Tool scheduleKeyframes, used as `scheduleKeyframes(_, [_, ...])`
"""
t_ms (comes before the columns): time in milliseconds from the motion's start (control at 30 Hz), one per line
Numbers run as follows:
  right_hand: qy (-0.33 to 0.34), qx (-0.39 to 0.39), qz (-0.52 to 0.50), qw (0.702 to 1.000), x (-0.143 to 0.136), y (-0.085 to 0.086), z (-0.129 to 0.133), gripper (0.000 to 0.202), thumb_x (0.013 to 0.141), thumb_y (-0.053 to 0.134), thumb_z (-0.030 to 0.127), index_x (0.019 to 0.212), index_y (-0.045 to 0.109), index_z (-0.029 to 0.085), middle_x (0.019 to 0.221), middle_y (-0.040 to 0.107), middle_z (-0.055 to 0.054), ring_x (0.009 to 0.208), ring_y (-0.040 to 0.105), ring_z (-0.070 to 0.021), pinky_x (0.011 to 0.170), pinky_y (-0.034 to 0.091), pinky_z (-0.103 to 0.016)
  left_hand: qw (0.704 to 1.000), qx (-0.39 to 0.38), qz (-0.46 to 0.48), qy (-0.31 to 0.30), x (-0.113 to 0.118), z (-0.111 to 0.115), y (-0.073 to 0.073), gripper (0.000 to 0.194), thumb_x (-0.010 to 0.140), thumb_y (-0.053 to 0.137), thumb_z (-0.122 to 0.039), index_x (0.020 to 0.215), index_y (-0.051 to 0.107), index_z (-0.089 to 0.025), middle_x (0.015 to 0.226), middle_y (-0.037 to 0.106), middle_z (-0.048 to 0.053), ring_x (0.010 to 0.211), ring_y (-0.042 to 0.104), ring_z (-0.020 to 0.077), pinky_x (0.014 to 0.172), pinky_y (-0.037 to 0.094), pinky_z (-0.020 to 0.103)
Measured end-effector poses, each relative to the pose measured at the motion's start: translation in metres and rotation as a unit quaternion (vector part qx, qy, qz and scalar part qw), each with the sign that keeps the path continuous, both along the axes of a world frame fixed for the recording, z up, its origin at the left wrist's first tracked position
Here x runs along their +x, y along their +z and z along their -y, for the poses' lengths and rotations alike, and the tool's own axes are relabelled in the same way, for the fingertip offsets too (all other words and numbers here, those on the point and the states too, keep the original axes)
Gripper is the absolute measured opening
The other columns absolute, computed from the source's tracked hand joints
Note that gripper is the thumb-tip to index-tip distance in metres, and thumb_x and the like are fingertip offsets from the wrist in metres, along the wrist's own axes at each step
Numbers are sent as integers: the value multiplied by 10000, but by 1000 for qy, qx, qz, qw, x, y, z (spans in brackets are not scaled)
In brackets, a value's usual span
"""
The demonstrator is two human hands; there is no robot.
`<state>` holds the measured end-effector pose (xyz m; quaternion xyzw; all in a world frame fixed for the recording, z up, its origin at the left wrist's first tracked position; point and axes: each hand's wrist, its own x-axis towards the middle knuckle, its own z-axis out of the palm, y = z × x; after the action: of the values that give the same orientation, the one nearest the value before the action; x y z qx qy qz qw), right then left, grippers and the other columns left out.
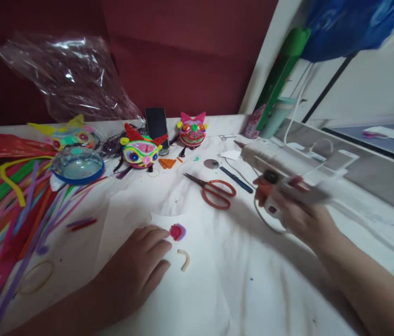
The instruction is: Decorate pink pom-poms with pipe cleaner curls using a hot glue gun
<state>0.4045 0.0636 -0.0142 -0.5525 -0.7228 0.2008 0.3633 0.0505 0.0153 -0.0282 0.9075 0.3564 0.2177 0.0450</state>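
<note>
My right hand (298,210) grips a white hot glue gun (263,161), raised over the right side of the table, its nozzle pointing away to the upper left. My left hand (148,256) rests on a white sheet of paper (197,303) with its fingers apart. Its fingertips are right beside a small pink and purple curled piece (177,232); whether they touch it I cannot tell. Just below lies a bent, cream-coloured stick piece (184,260). Beyond the hands are orange-handled scissors (217,192), partly open, and a dark blue flat tool (236,179).
Colourful animal-head ornaments (141,154) stand along the back, near a dark phone (156,125). Bright fuzzy strips (18,214) and a blue-rimmed clear bowl (78,165) fill the left. A power strip (308,151) and pale green cup (278,116) sit right. A glue-gun cord (265,219) loops across the table.
</note>
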Motion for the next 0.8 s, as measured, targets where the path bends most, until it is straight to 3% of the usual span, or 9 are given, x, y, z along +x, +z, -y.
scheduleKeyframes(67, [-84, 51, 89, 991, 3, 1, -18, 323, 897, 435, 457, 1025, 597, 209, 965, 634, -102, 823, 606, -246, 704, 486, -348, 1000, 25, -4, -14, -2, -3, 0, 207, 867, 480, -137, 1033, 588, -200, 1097, 632, 70, 1061, 550, 222, 924, 456, 362])
scheduleKeyframes(167, [-103, 54, 152, 982, 6, 0, -39, 188, 803, 555, 318, 902, 619, 173, 914, 624, -108, 794, 593, -243, 702, 474, -343, 997, 67, -12, -34, -5, -7, -2, 212, 851, 524, -171, 1043, 596, -225, 1073, 652, 45, 1011, 584, 203, 882, 470, 313])
scheduleKeyframes(333, [-70, 49, 232, 969, 8, -9, -47, 183, 761, 625, 231, 924, 666, 159, 974, 651, -107, 883, 603, -239, 771, 470, -320, 996, 91, -1, -14, -2, -3, -4, 191, 850, 511, -148, 1003, 605, -213, 1051, 655, 45, 994, 582, 202, 878, 464, 334])
scheduleKeyframes(500, [-36, 102, 236, 966, -10, 5, -27, 199, 795, 591, 182, 975, 675, 158, 1033, 657, -160, 969, 582, -309, 864, 451, -470, 999, 49, -16, 7, 2, 5, 0, 177, 871, 474, -142, 954, 624, -184, 1013, 648, 74, 965, 566, 220, 857, 473, 385])
scheduleKeyframes(600, [75, 136, 209, 966, -49, 17, -2, 174, 888, 506, 220, 939, 672, 211, 976, 681, -90, 946, 607, -226, 869, 486, -384, 999, 29, -35, 2, 1, 6, 2, 168, 878, 482, -153, 966, 624, -170, 1012, 640, 86, 980, 555, 232, 862, 468, 411])
scheduleKeyframes(667, [290, 160, 153, 931, -83, 18, 16, 190, 906, 485, 189, 953, 668, 176, 941, 690, -99, 917, 616, -201, 825, 509, -340, 999, 24, -40, 5, 1, 6, 2, 157, 877, 491, -161, 960, 624, -163, 1004, 636, 90, 980, 550, 239, 866, 463, 424])
scheduleKeyframes(700, [348, 167, 127, 914, -100, 15, 24, 175, 909, 499, 189, 939, 670, 168, 915, 694, -97, 900, 617, -194, 799, 516, -318, 999, 23, -40, 7, 0, 6, 2, 153, 873, 495, -161, 957, 624, -162, 997, 634, 90, 979, 549, 242, 866, 461, 427])
scheduleKeyframes(733, [386, 162, 117, 901, -114, 11, 30, 159, 911, 513, 184, 925, 671, 165, 918, 696, -96, 913, 615, -193, 808, 515, -311, 999, 22, -41, 9, 0, 6, 2, 154, 870, 498, -158, 957, 624, -161, 996, 631, 91, 980, 547, 244, 867, 460, 429])
scheduleKeyframes(800, [386, 151, 120, 902, -132, -1, 37, 111, 887, 560, 170, 867, 668, 157, 907, 682, -103, 887, 616, -196, 792, 517, -310, 999, 21, -43, 9, 0, 6, 2, 163, 865, 495, -150, 965, 623, -160, 1007, 628, 94, 985, 544, 246, 864, 459, 429])
